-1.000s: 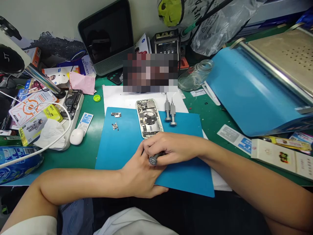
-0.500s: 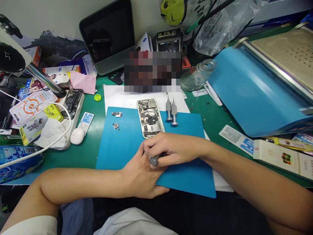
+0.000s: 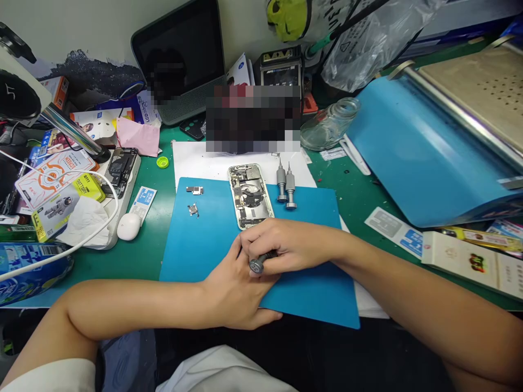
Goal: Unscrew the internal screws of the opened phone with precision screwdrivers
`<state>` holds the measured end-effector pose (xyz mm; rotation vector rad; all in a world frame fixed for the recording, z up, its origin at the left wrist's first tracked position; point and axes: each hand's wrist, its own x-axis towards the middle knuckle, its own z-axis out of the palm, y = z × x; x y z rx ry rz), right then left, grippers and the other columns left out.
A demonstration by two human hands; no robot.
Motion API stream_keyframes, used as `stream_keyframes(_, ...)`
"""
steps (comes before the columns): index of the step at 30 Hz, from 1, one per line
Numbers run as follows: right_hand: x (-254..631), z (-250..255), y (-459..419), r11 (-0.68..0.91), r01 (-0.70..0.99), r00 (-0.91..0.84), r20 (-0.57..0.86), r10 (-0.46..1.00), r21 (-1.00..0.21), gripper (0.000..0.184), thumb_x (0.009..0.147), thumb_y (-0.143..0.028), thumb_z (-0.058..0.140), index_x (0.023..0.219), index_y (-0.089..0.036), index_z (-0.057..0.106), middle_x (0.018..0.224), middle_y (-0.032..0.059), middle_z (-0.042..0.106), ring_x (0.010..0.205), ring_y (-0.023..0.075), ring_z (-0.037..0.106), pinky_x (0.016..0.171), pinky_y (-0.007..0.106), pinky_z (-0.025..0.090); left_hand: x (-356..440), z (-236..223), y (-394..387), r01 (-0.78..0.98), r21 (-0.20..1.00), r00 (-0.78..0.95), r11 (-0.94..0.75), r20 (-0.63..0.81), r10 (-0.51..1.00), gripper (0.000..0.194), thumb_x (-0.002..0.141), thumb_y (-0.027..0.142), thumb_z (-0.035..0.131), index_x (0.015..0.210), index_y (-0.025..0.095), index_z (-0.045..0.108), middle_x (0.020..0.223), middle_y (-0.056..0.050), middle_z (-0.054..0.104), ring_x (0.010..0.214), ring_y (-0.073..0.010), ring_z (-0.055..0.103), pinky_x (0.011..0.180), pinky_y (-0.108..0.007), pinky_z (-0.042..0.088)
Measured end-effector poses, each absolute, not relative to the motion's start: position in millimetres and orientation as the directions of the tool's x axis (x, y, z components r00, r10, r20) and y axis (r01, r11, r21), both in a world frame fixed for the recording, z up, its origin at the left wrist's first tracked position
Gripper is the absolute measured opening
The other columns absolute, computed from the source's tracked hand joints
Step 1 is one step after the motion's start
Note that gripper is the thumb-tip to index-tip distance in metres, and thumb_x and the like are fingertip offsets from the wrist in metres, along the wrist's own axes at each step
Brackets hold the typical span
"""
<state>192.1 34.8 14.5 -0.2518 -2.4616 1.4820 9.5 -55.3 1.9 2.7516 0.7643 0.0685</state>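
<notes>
An opened phone [image 3: 249, 195] with its insides showing lies on a blue mat [image 3: 204, 239]. My right hand [image 3: 294, 245] is closed round a grey screwdriver [image 3: 259, 263] at the phone's near end. My left hand [image 3: 235, 288] rests on the mat just under it, fingers curled up against the right hand and the phone's lower edge; whether it holds anything is hidden. Two more grey screwdrivers [image 3: 285, 188] lie side by side to the right of the phone. Two small metal parts [image 3: 193, 200] sit on the mat to the phone's left.
A second opened phone [image 3: 118, 169], a white earbud case [image 3: 128, 226], a white cable and packets crowd the left. A dark tablet [image 3: 180, 60] and glass jar [image 3: 327, 128] stand behind. A blue-fronted machine [image 3: 429, 147] fills the right.
</notes>
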Motion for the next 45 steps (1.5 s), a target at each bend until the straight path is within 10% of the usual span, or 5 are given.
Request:
stream_keyframes(9, 191.2, 10.6, 29.4, 0.601, -0.054, -0.934, 0.252, 0.251, -0.798, 0.019, 0.094, -0.016, 0.059, 0.083, -0.019, 0.075, 0.086, 0.0052, 0.073, 0.078, 0.0131, 0.068, 0.068, 0.023, 0.049, 9.7, 3.2, -54.8, 0.494, 0.282, 0.863, -0.823, -0.038, 0.505, 0.074, 0.097, 0.059, 0.052, 0.15, 0.009, 0.044, 0.155, -0.019, 0.05, 0.15, -0.0391, 0.036, 0.124, -0.057, 0.025)
stream_keyframes(15, 185.4, 4.5, 15.9, 0.927, 0.097, -0.762, 0.572, 0.303, -0.363, 0.03, 0.1, -0.022, 0.048, 0.073, -0.022, 0.062, 0.069, 0.0034, 0.063, 0.063, 0.0157, 0.054, 0.057, 0.031, 0.04, 9.4, 0.1, -56.6, 0.483, 0.242, 0.871, -0.842, -0.035, 0.49, 0.072, 0.097, 0.062, 0.05, 0.146, 0.01, 0.049, 0.149, -0.02, 0.055, 0.149, -0.0406, 0.036, 0.126, -0.061, 0.019)
stream_keyframes(23, 186.7, 2.5, 24.4, 0.968, 0.252, -0.712, 0.678, 0.184, 0.002, 0.032, 0.103, -0.043, 0.052, 0.129, -0.028, 0.064, 0.103, 0.0078, 0.069, 0.087, 0.0203, 0.06, 0.075, 0.036, 0.048, 8.5, -7.9, -64.2, 0.542, 0.257, 0.833, -0.8, -0.036, 0.553, 0.084, 0.094, 0.064, 0.054, 0.153, 0.006, 0.037, 0.147, -0.026, 0.053, 0.143, -0.0444, 0.043, 0.118, -0.061, 0.029)
stream_keyframes(31, 172.0, -0.7, 34.7, 0.925, 0.375, -0.733, 0.593, 0.334, -0.057, 0.012, 0.1, -0.015, 0.056, 0.104, -0.014, 0.067, 0.106, 0.0134, 0.072, 0.092, 0.0213, 0.065, 0.077, 0.034, 0.058, 10.6, 7.2, -57.0, 0.565, 0.237, 0.82, -0.791, -0.05, 0.57, 0.088, 0.09, 0.067, 0.056, 0.154, 0.009, 0.036, 0.15, -0.025, 0.048, 0.14, -0.0445, 0.044, 0.118, -0.059, 0.027)
stream_keyframes(45, 168.3, 0.6, 30.1, 0.884, 0.38, -0.781, 0.419, 0.464, -0.272, 0.028, 0.1, -0.03, 0.058, 0.119, -0.012, 0.069, 0.125, 0.0186, 0.069, 0.113, 0.0317, 0.065, 0.092, 0.051, 0.06, 11.3, 10.2, -57.5, 0.582, 0.26, 0.813, -0.771, -0.165, 0.558, 0.085, 0.095, 0.067, 0.05, 0.155, 0.01, 0.032, 0.151, -0.026, 0.049, 0.136, -0.0421, 0.05, 0.114, -0.06, 0.035)
